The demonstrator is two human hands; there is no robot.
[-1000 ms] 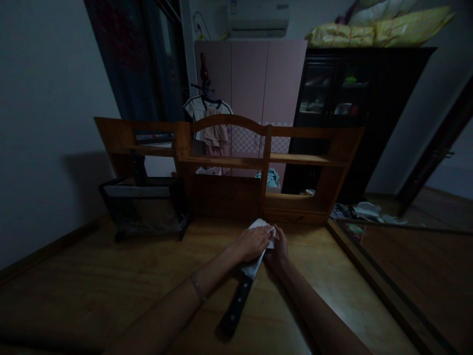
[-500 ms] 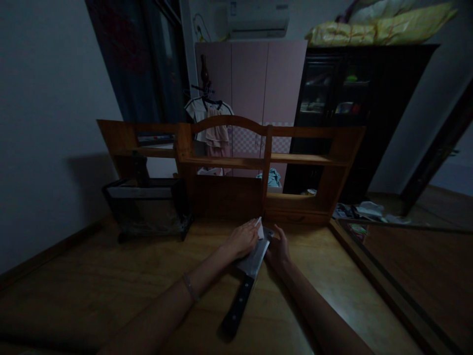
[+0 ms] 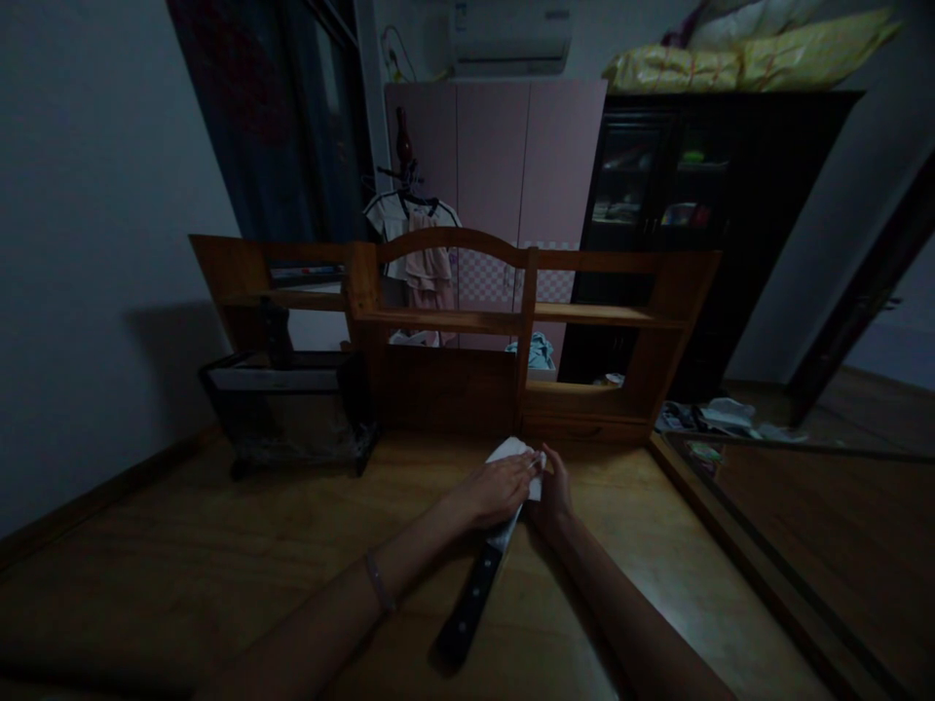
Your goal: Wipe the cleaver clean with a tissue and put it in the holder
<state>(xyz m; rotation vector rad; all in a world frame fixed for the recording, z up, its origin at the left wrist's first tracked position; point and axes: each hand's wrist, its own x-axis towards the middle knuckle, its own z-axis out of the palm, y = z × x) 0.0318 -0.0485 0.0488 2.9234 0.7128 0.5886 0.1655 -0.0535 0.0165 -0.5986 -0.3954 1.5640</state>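
Observation:
A cleaver [image 3: 471,604] points away from me over the wooden tabletop, its black riveted handle towards me. My left hand [image 3: 504,490] presses a white tissue [image 3: 509,449] against the far part of the blade, and most of the blade is covered by hand and tissue. On the blade's right side, my right hand [image 3: 555,497] is cupped at its far end with the thumb raised; its other fingers are largely hidden behind the blade and tissue. Nobody's hand is on the cleaver's handle.
A black knife-block-like stand [image 3: 292,409] with a dark handle sticking up stands at the left. Behind my hands, a wooden shelf unit [image 3: 453,321] spans the table's back. A raised wooden edge [image 3: 730,540] runs along the right side.
My left hand has slid right and slightly towards me across the blade, and more of the white tissue shows, spread over the far end. The right hand has hardly moved.

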